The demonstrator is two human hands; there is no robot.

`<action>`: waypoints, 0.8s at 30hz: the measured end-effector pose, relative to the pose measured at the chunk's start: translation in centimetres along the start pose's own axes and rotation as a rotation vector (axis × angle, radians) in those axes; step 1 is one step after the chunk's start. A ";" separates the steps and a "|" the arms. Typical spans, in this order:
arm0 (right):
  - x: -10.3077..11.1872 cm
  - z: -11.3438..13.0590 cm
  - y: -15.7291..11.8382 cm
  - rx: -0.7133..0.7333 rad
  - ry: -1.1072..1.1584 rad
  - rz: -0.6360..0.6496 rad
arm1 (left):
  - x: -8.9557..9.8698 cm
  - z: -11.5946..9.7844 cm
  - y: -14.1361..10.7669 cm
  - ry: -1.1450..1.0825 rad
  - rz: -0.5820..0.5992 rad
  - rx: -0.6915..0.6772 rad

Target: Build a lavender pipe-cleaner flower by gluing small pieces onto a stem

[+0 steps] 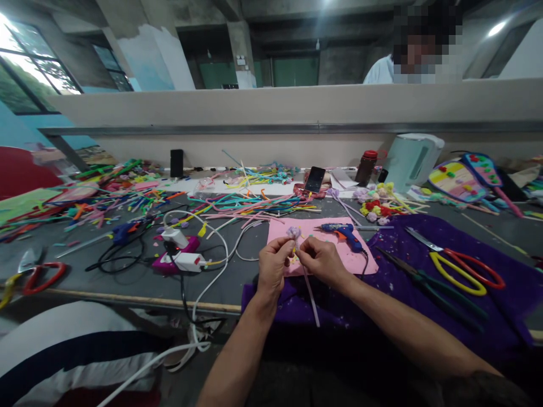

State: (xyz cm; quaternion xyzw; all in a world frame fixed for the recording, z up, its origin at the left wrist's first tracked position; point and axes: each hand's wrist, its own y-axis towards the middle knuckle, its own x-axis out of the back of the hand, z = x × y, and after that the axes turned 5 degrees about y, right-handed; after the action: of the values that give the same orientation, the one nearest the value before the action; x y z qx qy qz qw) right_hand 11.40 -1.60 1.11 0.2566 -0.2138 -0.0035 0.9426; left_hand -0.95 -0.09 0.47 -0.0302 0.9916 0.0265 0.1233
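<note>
Your forearms (241, 347), nearest | left hand (272, 264) and right hand (324, 261) pinching lilac pipe-cleaner flower (293, 232) at your 12 o'clock, seemingly to steady it | hot-glue gun (348, 233) at flower's 3 o'clock, apparently for easy reach

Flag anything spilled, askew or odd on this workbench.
Two things stand out: the white cable droops over the bench's front edge, where it might snag, and at left, coloured stems lie strewn in a jumble. Nothing looks plainly damaged.
</note>
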 end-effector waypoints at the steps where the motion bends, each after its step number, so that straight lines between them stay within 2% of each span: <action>1: 0.0 0.0 0.0 0.003 -0.005 0.001 | 0.0 0.0 0.0 0.013 -0.004 -0.015; 6: -0.1 0.2 0.0 0.021 -0.031 -0.005 | -0.2 0.0 -0.1 0.068 -0.027 -0.069; 10: 0.1 0.1 0.1 -0.024 0.026 0.005 | 0.0 0.1 0.0 0.065 0.001 -0.071; 14: 0.3 0.1 -0.1 -0.088 0.145 0.027 | 0.2 -0.1 0.0 0.014 0.064 -0.030; 24: 0.7 0.4 -0.1 -0.267 0.581 0.094 | 0.3 -0.3 0.1 -0.060 0.135 0.030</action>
State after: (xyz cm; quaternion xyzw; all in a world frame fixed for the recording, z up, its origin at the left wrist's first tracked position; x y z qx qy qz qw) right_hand 11.83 -1.97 1.68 0.1105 0.0551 0.0853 0.9887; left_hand -1.36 -0.04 0.72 0.0395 0.9875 0.0208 0.1512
